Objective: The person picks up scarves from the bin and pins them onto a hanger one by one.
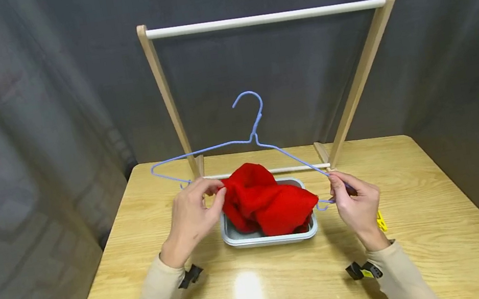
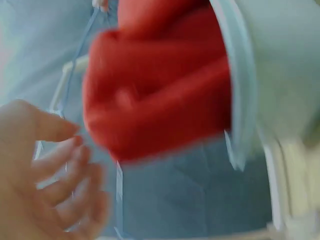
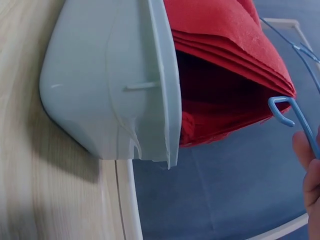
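Observation:
A blue wire hanger (image 1: 220, 145) is held up over the table, hook upward, and my right hand (image 1: 356, 202) pinches its right end between thumb and fingers. Folded red cloth (image 1: 271, 206) is heaped in a grey plastic tub (image 1: 262, 241), rising above the rim. Near the cloth's right corner is the small curl (image 3: 282, 112) of the hanger's lower wire. My left hand (image 1: 191, 218) is at the cloth's left edge, thumb and index finger close together. In the left wrist view a narrow gap shows between the fingertips (image 2: 75, 142) and the cloth.
Behind the tub stands a rack with wooden legs (image 1: 362, 71) and a white top bar (image 1: 266, 19). A yellow clip (image 1: 381, 221) lies partly behind my right wrist. Dark grey curtains (image 1: 54, 120) surround the wooden table (image 1: 420, 205).

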Motion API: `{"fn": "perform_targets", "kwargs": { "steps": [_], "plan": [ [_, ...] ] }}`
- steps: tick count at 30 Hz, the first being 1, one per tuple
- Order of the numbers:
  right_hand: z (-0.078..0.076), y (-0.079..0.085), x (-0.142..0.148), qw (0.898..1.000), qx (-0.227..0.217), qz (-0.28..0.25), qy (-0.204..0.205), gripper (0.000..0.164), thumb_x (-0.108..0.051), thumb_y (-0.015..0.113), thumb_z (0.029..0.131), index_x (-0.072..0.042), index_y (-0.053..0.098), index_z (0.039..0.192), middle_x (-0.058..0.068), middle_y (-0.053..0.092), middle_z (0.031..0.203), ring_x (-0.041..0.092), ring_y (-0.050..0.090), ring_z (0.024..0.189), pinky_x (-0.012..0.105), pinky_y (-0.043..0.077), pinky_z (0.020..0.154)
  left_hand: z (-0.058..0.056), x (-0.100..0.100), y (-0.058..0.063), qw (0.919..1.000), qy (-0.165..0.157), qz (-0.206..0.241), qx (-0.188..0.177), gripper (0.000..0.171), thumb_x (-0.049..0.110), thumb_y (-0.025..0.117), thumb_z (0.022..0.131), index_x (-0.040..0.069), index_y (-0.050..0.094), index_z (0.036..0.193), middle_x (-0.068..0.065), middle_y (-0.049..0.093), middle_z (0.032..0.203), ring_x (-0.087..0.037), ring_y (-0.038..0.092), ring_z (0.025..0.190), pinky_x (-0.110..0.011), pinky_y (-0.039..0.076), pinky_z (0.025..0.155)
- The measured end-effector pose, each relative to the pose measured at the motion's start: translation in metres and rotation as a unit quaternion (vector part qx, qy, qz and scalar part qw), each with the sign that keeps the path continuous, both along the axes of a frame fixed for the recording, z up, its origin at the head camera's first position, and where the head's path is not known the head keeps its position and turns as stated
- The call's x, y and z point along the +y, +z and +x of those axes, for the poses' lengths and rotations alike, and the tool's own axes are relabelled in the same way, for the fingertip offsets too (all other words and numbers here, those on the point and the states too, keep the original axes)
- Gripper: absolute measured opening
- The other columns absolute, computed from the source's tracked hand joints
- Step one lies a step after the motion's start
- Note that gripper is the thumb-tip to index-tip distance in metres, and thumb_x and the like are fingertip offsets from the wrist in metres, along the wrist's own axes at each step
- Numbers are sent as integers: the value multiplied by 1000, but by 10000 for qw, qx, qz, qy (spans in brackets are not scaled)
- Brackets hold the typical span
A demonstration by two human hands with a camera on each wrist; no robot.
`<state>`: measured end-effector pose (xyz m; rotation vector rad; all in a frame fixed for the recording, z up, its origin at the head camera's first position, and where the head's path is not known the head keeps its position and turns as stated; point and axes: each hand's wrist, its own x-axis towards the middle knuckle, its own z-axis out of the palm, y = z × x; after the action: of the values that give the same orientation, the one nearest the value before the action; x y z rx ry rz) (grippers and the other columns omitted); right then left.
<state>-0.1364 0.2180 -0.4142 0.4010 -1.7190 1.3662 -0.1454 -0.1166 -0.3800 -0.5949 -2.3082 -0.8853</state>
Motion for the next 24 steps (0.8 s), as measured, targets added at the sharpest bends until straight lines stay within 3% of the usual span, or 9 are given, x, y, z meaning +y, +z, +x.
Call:
{"fn": "perform_targets", "kwargs": {
  "steps": [3, 5, 8, 11, 14, 17, 19, 22, 24],
  "plan": [
    [0, 0, 2, 9999, -32, -105, 53, 11, 24, 68, 86, 18, 76, 90, -3, 65, 64, -4, 57, 53, 8, 49, 52, 0, -18, -7, 9953, 215, -165, -928, 5, 15, 76, 93, 16, 81, 94, 6, 76, 82, -9, 67, 70, -29, 51, 64],
    [0, 1, 3, 9998, -65, -169, 83, 10, 23, 67, 88, 19, 75, 91, -3, 64, 64, -4, 56, 53, 8, 48, 52, -2, -21, -11, 9889, 156, -93, -1472, 11, 16, 74, 96, 15, 83, 102, 2, 81, 89, -12, 74, 75, -31, 57, 68],
    [0, 2, 3, 9993, -192, -311, 114, 8, 21, 67, 90, 20, 74, 92, -6, 64, 64, -5, 57, 53, 9, 48, 51, -7, -21, -19, 9751, -256, 374, -2169, 24, 18, 68, 102, 9, 80, 120, -8, 82, 112, -23, 80, 93, -39, 64, 81],
    [0, 2, 3, 9985, -280, -453, 90, 7, 19, 66, 92, 22, 73, 93, -12, 64, 66, -7, 57, 53, 9, 48, 50, -15, -20, -27, 9542, -837, 954, -2710, 35, 19, 59, 108, 1, 70, 135, -18, 75, 130, -30, 76, 113, -45, 62, 96],
    [0, 2, 3, 9984, -243, -502, 95, 8, 19, 66, 93, 22, 73, 94, -13, 65, 67, -7, 58, 53, 9, 48, 50, -22, -19, -32, 9340, -1432, 1375, -2971, 35, 17, 50, 112, -7, 68, 129, -21, 73, 123, -27, 70, 116, -42, 57, 104],
    [-1, 3, 3, 9987, -141, -446, 178, 8, 21, 66, 91, 22, 73, 93, -6, 66, 65, -5, 58, 53, 10, 49, 50, -25, -20, -34, 9223, -1717, 1573, -3085, 29, 14, 52, 111, -8, 71, 114, -17, 73, 107, -14, 68, 102, -31, 54, 98],
    [-2, 3, 3, 9991, -74, -364, 226, 8, 22, 66, 90, 21, 74, 93, -1, 66, 64, -3, 58, 52, 10, 49, 50, -25, -19, -34, 9226, -1691, 1676, -3035, 24, 12, 58, 107, -6, 73, 106, -13, 73, 100, -8, 67, 93, -25, 54, 91],
    [-3, 3, 3, 9993, -13, -280, 242, 10, 23, 67, 88, 20, 75, 92, 3, 66, 63, -2, 58, 52, 10, 49, 50, -23, -14, -32, 9320, -1443, 1830, -2777, 16, 9, 68, 101, -3, 77, 100, -13, 75, 93, -5, 67, 80, -20, 54, 77],
    [-3, 2, 4, 9996, 4, -225, 176, 11, 24, 67, 87, 18, 76, 92, 4, 66, 63, -2, 58, 52, 10, 49, 50, -22, -9, -28, 9436, -1221, 1833, -2472, 12, 9, 72, 98, -1, 79, 96, -12, 77, 88, -6, 67, 73, -21, 54, 71]
  ]
}}
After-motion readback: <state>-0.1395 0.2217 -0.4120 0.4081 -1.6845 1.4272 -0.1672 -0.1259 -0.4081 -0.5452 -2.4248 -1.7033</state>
